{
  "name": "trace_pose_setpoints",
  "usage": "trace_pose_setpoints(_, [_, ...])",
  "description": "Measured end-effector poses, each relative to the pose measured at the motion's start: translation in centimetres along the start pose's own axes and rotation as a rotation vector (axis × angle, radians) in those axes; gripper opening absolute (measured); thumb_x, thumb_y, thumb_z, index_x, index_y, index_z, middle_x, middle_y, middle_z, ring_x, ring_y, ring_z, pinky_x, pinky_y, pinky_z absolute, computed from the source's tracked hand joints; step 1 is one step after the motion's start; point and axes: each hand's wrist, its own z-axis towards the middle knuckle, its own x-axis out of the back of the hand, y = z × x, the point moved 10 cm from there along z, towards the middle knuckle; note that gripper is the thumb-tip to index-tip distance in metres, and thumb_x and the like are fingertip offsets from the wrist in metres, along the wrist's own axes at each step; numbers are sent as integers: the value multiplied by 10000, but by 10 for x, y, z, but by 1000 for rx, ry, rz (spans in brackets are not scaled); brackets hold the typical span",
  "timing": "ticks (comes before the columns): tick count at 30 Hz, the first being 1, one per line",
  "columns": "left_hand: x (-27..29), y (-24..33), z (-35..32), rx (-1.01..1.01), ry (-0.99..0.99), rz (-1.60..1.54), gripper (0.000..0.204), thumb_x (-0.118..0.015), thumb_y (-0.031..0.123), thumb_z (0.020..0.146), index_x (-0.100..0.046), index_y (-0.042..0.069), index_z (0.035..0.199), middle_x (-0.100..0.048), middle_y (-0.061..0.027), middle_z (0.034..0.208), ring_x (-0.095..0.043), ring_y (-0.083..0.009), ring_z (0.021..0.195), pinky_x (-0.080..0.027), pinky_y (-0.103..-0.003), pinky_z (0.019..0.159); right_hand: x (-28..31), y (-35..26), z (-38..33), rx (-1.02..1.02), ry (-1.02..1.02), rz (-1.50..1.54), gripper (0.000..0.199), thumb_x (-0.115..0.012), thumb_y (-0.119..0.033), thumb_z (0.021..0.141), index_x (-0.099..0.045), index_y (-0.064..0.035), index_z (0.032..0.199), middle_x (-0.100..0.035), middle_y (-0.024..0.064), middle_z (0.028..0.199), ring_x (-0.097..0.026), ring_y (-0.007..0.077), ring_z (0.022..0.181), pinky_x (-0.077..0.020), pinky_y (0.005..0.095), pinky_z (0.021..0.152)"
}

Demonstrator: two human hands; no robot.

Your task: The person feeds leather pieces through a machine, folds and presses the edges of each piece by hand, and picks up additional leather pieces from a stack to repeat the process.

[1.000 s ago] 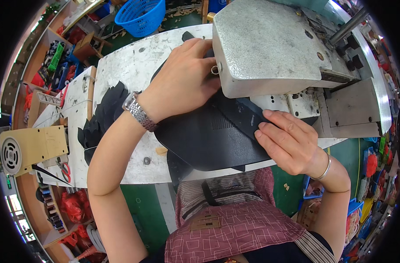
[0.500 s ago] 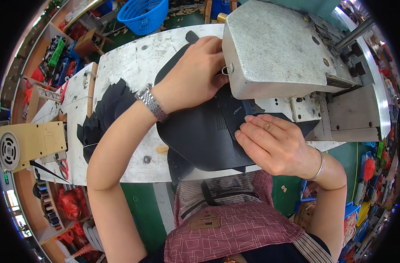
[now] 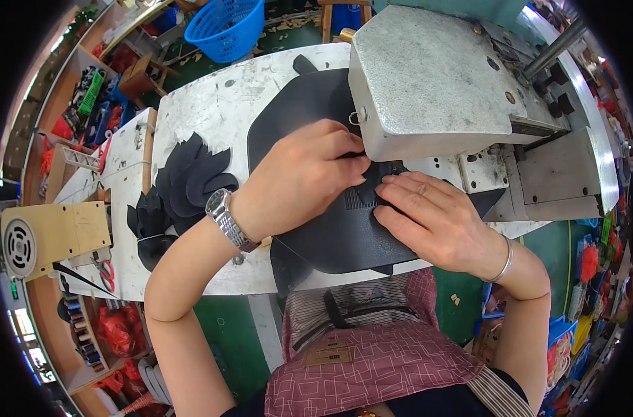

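A grey metal sewing machine head overhangs the worn white worktable at two o'clock, hiding the needle area. A pile of black cut fabric pieces lies at nine o'clock, a blue plastic basket at eleven. The large flat black fabric panel lies mid-table under both hands. The left hand and right hand press flat on it, fingertips almost meeting just below the machine head; neither pinches it.
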Motion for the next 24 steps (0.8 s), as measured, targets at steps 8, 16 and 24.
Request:
trace_pose_setpoints(8, [1, 13, 1, -18, 9, 98, 190, -667, 61, 738, -660, -35, 901, -600, -97, 937, -589, -258, 916, -527, -337, 777, -1, 5, -4, -61, 46, 10, 224, -625, -119, 719, -596, -2, 908, -627, 168, 1042, -644, 296, 970, -538, 403, 871])
trace_pose_setpoints(16, [0, 10, 2, 75, -34, 92, 296, -708, 118, 725, -637, -60, 950, -566, -115, 994, -539, -267, 915, -475, -355, 815, 2, 8, -5, -82, 60, 10, 240, -622, -115, 703, -595, 4, 910, -626, 171, 1049, -641, 299, 976, -535, 409, 876])
trace_pose_setpoints(24, [-4, 7, 4, 104, -31, 155, 303, -706, 152, 744, -628, -61, 945, -561, -133, 994, -528, -279, 914, -451, -362, 799, 2, 12, -6, -122, 77, 20, 244, -612, -102, 697, -600, 4, 916, -629, 160, 1047, -640, 295, 976, -531, 407, 879])
